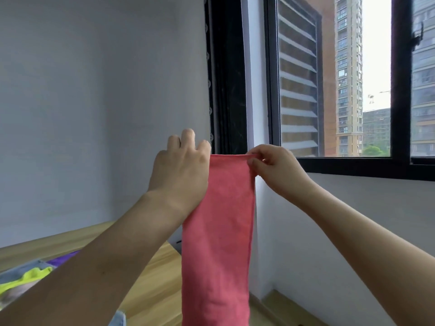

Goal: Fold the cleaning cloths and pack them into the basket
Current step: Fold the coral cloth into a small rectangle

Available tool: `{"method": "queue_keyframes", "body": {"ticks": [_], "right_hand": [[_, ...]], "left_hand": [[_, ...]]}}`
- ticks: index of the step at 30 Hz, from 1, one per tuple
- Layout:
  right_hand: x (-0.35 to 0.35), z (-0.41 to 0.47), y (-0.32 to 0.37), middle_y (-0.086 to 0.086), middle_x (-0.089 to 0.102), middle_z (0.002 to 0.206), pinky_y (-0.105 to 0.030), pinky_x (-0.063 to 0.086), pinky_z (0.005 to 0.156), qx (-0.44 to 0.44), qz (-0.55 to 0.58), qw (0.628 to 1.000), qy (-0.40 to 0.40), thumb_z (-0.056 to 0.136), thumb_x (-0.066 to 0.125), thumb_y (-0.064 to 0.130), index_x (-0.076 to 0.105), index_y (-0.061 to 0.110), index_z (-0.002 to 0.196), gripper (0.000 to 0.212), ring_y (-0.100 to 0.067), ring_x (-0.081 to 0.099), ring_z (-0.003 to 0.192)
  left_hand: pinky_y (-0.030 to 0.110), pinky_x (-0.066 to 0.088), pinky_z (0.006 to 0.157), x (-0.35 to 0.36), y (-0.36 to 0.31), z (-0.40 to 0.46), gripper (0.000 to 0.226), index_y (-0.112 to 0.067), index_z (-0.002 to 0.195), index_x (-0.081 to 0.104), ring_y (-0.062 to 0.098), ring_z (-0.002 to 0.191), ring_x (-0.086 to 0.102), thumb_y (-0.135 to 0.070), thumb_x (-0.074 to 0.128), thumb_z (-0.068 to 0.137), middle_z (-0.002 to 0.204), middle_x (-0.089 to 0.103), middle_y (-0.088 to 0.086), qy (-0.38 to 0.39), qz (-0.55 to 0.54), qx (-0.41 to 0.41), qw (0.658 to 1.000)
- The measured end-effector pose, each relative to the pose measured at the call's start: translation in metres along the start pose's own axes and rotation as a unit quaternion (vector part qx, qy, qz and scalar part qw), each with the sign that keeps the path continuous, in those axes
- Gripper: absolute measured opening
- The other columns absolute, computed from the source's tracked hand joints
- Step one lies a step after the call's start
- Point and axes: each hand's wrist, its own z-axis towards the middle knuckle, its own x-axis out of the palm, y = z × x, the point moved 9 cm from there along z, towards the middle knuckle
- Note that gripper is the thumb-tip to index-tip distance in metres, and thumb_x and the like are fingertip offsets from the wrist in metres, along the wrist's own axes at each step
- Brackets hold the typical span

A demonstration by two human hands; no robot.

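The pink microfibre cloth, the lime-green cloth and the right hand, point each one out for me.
pink microfibre cloth (217, 231), head view, middle of the hanging folded panel.
lime-green cloth (26, 277), head view, its crumpled upper fold at lower left.
right hand (274, 169), head view, back of the hand pinching the pink cloth's top corner.

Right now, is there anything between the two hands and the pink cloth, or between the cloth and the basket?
Nothing separates them: the right hand pinches the top edge of the pink cloth, and the left hand holds its other top corner. The basket is not in view, so the way to it cannot be judged.
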Motion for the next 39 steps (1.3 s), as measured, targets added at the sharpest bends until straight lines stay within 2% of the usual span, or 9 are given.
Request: {"method": "queue_keyframes", "body": {"ticks": [6,9,16,20,23,26,31,34,39], "right_hand": [[0.025,-0.002,-0.022,-0.009,0.063,0.088,-0.040,0.054,0.082,0.123,0.193,0.970,0.083,0.094,0.057,0.007,0.064,0.013,0.088,0.012,-0.020,0.059,0.083],[0.042,-0.001,-0.023,-0.010,0.063,0.085,-0.043,0.054,0.085,0.090,0.141,0.976,0.141,0.092,0.059,0.005,0.065,0.010,0.090,0.008,-0.022,0.058,0.081],[0.086,0.011,-0.026,0.003,0.060,0.079,-0.022,0.046,0.057,0.022,-0.110,0.969,0.221,0.080,0.066,0.011,0.063,0.013,0.083,0.005,-0.011,0.054,0.068],[0.115,0.036,-0.034,0.007,0.051,0.071,-0.012,0.035,0.048,-0.001,-0.124,0.977,0.171,0.077,0.064,0.012,0.054,0.014,0.073,0.011,-0.011,0.045,0.062],[0.118,0.060,-0.039,0.004,0.058,0.078,-0.008,0.038,0.050,0.018,-0.060,0.997,0.051,0.077,0.057,0.008,0.062,0.011,0.081,0.007,-0.009,0.051,0.066],[0.112,0.073,-0.037,0.000,0.061,0.090,-0.016,0.043,0.068,0.021,-0.013,0.999,-0.028,0.079,0.052,0.006,0.070,0.010,0.086,0.020,-0.013,0.054,0.084],[0.117,0.068,-0.055,-0.001,0.059,0.082,-0.024,0.041,0.064,0.102,0.144,0.984,-0.026,0.080,0.051,0.012,0.068,0.005,0.085,0.019,-0.013,0.051,0.071],[0.124,0.045,-0.071,-0.007,0.056,0.076,-0.033,0.044,0.067,0.156,0.232,0.960,0.015,0.079,0.048,0.014,0.064,-0.002,0.090,0.025,-0.018,0.052,0.072],[0.144,-0.037,-0.090,-0.009,0.049,0.077,-0.036,0.043,0.071,0.224,0.267,0.923,0.165,0.073,0.051,0.017,0.061,0.001,0.087,0.023,-0.022,0.046,0.072]], "left_hand": [[0.030,0.036,0.058,0.029,0.030,0.005,0.005,-0.010,0.073,0.048,0.026,0.073,0.046,-0.006,0.050,0.076,0.088,0.048,0.006,0.189,-0.171,-0.098,0.962],[0.026,0.037,0.053,0.063,0.043,-0.005,0.024,-0.011,0.063,0.047,0.025,0.056,0.047,-0.007,0.068,0.074,0.062,0.051,0.010,0.309,-0.315,-0.172,0.881],[0.025,0.046,0.055,0.136,0.050,-0.043,0.016,-0.006,0.090,0.072,0.016,0.063,0.057,-0.015,0.076,0.077,0.073,0.067,0.005,0.441,-0.469,-0.238,0.727],[0.023,0.034,0.050,0.160,0.072,-0.024,0.032,-0.018,0.054,0.045,0.020,0.051,0.041,-0.002,0.067,0.071,0.053,0.044,0.001,0.308,-0.419,-0.253,0.816],[0.028,0.026,0.049,0.153,0.087,-0.002,0.025,-0.013,0.055,0.036,0.025,0.055,0.033,-0.005,0.054,0.072,0.052,0.037,0.001,0.164,-0.329,-0.226,0.902],[0.033,0.040,0.054,0.139,0.090,0.013,0.006,-0.007,0.066,0.044,0.034,0.063,0.049,-0.004,0.048,0.070,0.061,0.055,0.007,0.074,-0.279,-0.185,0.939],[0.042,0.052,0.062,0.132,0.086,0.015,0.003,-0.009,0.067,0.046,0.034,0.071,0.057,-0.011,0.043,0.069,0.074,0.067,0.004,0.063,-0.262,-0.122,0.955],[0.034,0.041,0.053,0.129,0.075,0.002,0.019,-0.010,0.059,0.036,0.026,0.056,0.042,-0.004,0.050,0.070,0.054,0.048,0.001,0.119,-0.287,-0.096,0.946],[0.031,0.029,0.054,0.143,0.037,-0.076,0.035,-0.017,0.055,0.036,0.016,0.052,0.031,-0.008,0.066,0.072,0.054,0.031,0.000,0.352,-0.410,-0.104,0.835]]}}
